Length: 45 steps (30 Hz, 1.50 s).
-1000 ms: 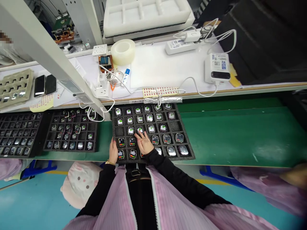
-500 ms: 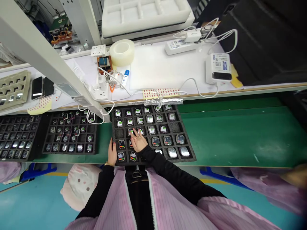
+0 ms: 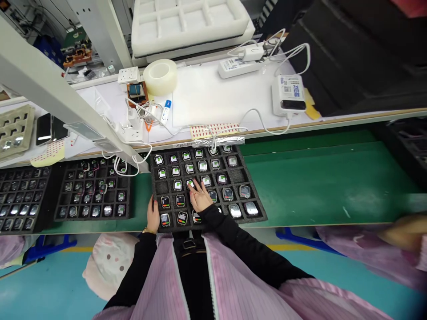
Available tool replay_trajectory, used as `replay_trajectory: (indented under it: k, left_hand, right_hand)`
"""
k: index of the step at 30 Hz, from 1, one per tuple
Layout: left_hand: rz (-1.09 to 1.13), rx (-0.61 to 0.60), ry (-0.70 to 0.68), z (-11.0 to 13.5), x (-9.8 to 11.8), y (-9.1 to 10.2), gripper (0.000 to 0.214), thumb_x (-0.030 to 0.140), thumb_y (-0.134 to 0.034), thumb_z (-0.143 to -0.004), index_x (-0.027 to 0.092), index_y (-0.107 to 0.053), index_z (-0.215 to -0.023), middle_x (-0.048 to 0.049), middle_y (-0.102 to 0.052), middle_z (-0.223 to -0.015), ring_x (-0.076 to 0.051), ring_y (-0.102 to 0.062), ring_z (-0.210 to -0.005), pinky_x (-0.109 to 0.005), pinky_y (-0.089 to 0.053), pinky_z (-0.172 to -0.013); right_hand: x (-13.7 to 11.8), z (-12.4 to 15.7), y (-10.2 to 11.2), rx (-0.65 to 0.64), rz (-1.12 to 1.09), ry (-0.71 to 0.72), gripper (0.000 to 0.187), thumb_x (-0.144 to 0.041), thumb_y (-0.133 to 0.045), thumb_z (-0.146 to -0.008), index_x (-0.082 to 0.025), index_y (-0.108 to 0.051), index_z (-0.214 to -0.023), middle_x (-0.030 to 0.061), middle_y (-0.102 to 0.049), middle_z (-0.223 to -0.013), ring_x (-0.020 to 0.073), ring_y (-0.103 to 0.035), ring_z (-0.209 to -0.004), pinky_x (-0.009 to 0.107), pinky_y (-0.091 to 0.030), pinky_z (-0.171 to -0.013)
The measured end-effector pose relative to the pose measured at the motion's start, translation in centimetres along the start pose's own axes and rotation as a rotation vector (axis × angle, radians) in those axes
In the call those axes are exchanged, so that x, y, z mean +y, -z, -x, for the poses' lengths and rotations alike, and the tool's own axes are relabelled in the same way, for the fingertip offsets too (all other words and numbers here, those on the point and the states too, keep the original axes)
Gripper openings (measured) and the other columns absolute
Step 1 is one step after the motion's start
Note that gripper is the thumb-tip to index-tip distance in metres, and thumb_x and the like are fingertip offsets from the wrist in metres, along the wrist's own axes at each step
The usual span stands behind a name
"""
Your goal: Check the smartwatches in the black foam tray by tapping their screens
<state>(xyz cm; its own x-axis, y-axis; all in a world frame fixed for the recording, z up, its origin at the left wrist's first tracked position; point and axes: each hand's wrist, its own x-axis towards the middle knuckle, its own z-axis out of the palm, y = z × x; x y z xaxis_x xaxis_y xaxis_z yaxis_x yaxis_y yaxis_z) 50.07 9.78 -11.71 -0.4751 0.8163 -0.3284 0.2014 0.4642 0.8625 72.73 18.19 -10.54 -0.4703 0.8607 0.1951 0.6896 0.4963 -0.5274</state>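
Observation:
A black foam tray point(image 3: 256, 212) lies on the green belt in front of me, its pockets filled with several small smartwatch bodies point(image 3: 203, 166) with lit screens. My left hand point(image 3: 153, 215) rests against the tray's near left edge, thumb on the rim and fingers around the side. My right hand point(image 3: 200, 197) lies over the tray's middle rows, fingers stretched forward, fingertips touching a watch body point(image 3: 189, 182) with a lit screen. Neither hand lifts anything.
Two more black trays point(image 3: 93, 193) point(image 3: 20, 204) with watch bodies lie to the left on the green belt point(image 3: 316, 182). Behind is a white bench with a tape roll point(image 3: 160, 76), power strips, cables, a white box point(image 3: 288, 92) and sticker sheets. Another person's pink sleeve point(image 3: 376, 253) shows at right.
My right hand slid left over the tray's middle rows, then back a little to the right. My left hand stayed on the tray's edge. The view shifted slightly.

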Motion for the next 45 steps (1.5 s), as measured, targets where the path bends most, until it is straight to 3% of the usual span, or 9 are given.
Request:
replay_trajectory:
  k: [6, 12, 16, 20, 23, 28, 33, 39, 45]
  left_hand:
    - [-0.073, 0.023, 0.003, 0.1, 0.1, -0.1, 0.053, 0.050, -0.034, -0.095, 0.018, -0.046, -0.136, -0.0096, -0.046, -0.144, -0.022, -0.041, -0.135, -0.037, -0.033, -0.113]
    - [-0.219, 0.065, -0.109, 0.0, 0.6, 0.0, 0.049, 0.042, -0.031, -0.096, 0.015, -0.046, -0.135, -0.0142, -0.051, -0.137, -0.024, -0.048, -0.128, -0.042, -0.039, -0.108]
    - [-0.370, 0.138, -0.288, 0.6, 2.9, -0.3, 0.048, 0.032, -0.038, -0.093, 0.015, -0.039, -0.138, -0.0171, -0.046, -0.137, -0.027, -0.039, -0.131, -0.050, -0.030, -0.112]
    - [-0.525, 0.055, -0.490, 1.5, 5.8, -1.9, 0.046, 0.029, -0.043, -0.092, 0.017, -0.043, -0.136, -0.0147, -0.045, -0.136, -0.026, -0.036, -0.132, -0.046, -0.028, -0.113]
    - [-0.638, -0.013, -0.564, 1.7, 7.1, -3.6, 0.046, 0.028, -0.045, -0.092, 0.019, -0.045, -0.136, -0.0138, -0.048, -0.130, -0.027, -0.039, -0.128, -0.046, -0.032, -0.111]
    - [-0.803, -0.021, -0.575, 1.5, 7.5, -5.1, 0.050, 0.033, -0.045, -0.092, 0.023, -0.042, -0.141, -0.0140, -0.051, -0.116, -0.030, -0.046, -0.112, -0.049, -0.040, -0.099]
    - [-0.907, -0.023, -0.597, 1.2, 7.5, -5.1, 0.050, 0.036, -0.042, -0.093, 0.029, -0.040, -0.143, -0.0133, -0.051, -0.116, -0.030, -0.046, -0.110, -0.047, -0.040, -0.096]
    - [-0.948, -0.015, -0.613, 1.4, 7.3, -5.1, 0.058, 0.035, -0.041, -0.093, 0.026, -0.027, -0.149, -0.0132, -0.051, -0.117, -0.028, -0.046, -0.109, -0.045, -0.039, -0.098]
    - [-0.952, -0.014, -0.630, 1.3, 6.8, -5.0, 0.055, 0.035, -0.041, -0.093, 0.027, -0.031, -0.147, -0.0129, -0.050, -0.118, -0.027, -0.045, -0.110, -0.044, -0.040, -0.098]
  right_hand:
    - [1.9, 0.9, 1.4, 0.081, -0.007, -0.116, 0.050, -0.017, -0.022, -0.096, -0.001, -0.055, -0.131, 0.0152, -0.058, -0.128, 0.0286, -0.029, -0.139, 0.058, -0.020, -0.116]
    - [4.1, 1.8, 2.5, 0.122, 0.044, -0.170, 0.050, -0.017, -0.022, -0.096, -0.002, -0.056, -0.130, 0.0153, -0.060, -0.126, 0.0295, -0.034, -0.137, 0.059, -0.022, -0.114]
    - [4.1, 1.5, 2.6, 0.053, 0.090, -0.164, 0.048, -0.017, -0.025, -0.096, -0.001, -0.057, -0.129, 0.0160, -0.060, -0.126, 0.0301, -0.030, -0.139, 0.057, -0.022, -0.115]
    - [4.6, 1.7, 3.0, 0.072, 0.063, -0.181, 0.050, -0.017, -0.023, -0.096, -0.002, -0.055, -0.130, 0.0153, -0.059, -0.127, 0.0291, -0.031, -0.138, 0.057, -0.022, -0.115]
    - [5.1, 2.6, 3.5, 0.130, 0.026, -0.192, 0.051, -0.018, -0.021, -0.096, -0.003, -0.054, -0.132, 0.0146, -0.058, -0.130, 0.0284, -0.032, -0.138, 0.058, -0.021, -0.115]
    - [6.1, 4.1, 4.2, 0.216, 0.000, -0.224, 0.051, -0.021, -0.019, -0.098, -0.002, -0.053, -0.131, 0.0152, -0.059, -0.128, 0.0295, -0.034, -0.137, 0.060, -0.022, -0.114]
    - [6.9, 4.9, 4.8, 0.241, 0.006, -0.256, 0.050, -0.022, -0.020, -0.098, -0.006, -0.050, -0.134, 0.0137, -0.059, -0.127, 0.0287, -0.035, -0.137, 0.061, -0.021, -0.114]
    - [7.5, 4.9, 5.3, 0.261, -0.010, -0.304, 0.052, -0.022, -0.018, -0.097, -0.004, -0.051, -0.133, 0.0146, -0.058, -0.129, 0.0287, -0.033, -0.137, 0.060, -0.022, -0.114]
    - [7.6, 4.7, 5.5, 0.262, -0.020, -0.314, 0.052, -0.023, -0.018, -0.097, -0.005, -0.052, -0.132, 0.0146, -0.058, -0.129, 0.0278, -0.034, -0.137, 0.060, -0.021, -0.114]
